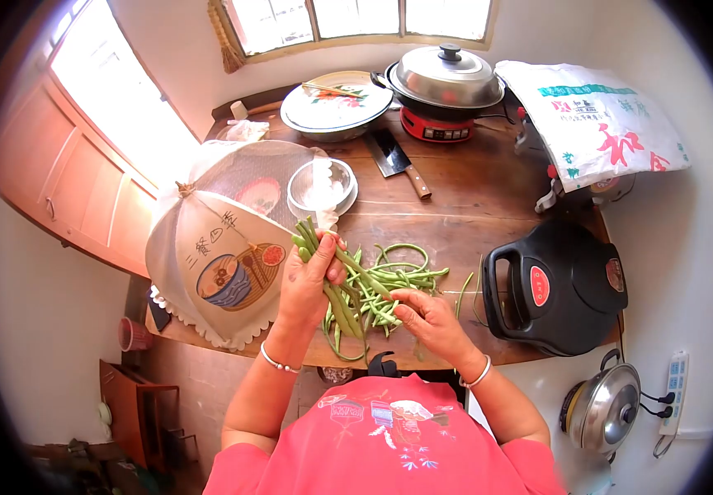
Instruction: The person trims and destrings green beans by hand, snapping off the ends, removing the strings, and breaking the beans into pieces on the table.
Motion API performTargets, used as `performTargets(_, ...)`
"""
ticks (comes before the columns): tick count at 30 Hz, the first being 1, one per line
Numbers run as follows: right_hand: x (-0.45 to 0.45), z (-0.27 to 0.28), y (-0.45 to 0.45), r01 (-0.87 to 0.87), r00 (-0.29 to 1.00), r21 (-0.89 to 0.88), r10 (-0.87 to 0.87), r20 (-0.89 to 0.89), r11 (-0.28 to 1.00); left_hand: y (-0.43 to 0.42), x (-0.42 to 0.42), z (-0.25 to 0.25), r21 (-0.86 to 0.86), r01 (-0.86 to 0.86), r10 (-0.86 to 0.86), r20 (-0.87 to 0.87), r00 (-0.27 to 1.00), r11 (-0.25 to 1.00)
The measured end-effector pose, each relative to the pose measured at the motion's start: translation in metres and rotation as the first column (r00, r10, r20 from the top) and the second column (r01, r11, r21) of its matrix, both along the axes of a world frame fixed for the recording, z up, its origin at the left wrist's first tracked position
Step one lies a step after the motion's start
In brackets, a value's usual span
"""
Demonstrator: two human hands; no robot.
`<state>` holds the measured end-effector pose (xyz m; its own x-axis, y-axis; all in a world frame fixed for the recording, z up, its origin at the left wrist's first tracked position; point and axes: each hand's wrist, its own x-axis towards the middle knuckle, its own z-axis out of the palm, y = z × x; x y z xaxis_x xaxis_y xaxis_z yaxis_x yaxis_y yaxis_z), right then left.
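My left hand [311,280] is closed around a bunch of green beans [342,312], whose ends stick out above the thumb and hang down below the palm. My right hand [429,320] pinches the tip of one long bean [370,280] that slants across from the bunch. Beneath both hands lies a loose pile of long green beans [406,266] on the wooden table [455,216], some of them curled. The hands partly cover the pile.
A mesh food cover [233,247] stands left, by a glass bowl [321,183]. Behind are a cleaver [391,157], a basin with a plate and chopsticks [336,103], and a lidded pan [447,76] on a red cooker. A black electric griddle [554,289] sits right.
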<state>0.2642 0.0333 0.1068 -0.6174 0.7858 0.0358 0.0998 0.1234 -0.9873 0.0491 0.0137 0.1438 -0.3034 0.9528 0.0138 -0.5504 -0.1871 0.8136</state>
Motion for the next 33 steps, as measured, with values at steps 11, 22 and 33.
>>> performTargets(11,0.003,0.004,0.001,0.009,0.998,-0.154,-0.019,-0.064,0.988,-0.005,0.0,-0.014,-0.048,0.091,-0.096,-0.113,0.989,0.995)
performTargets(22,0.0,0.006,0.001,0.173,0.982,0.265,-0.188,0.034,0.949,-0.017,0.012,0.002,0.108,0.092,-0.047,-0.361,0.931,0.99)
performTargets(33,-0.003,0.006,0.017,0.253,0.802,-0.351,-0.398,-0.446,0.902,-0.022,0.021,-0.012,0.199,-0.011,0.131,-0.602,0.787,0.98)
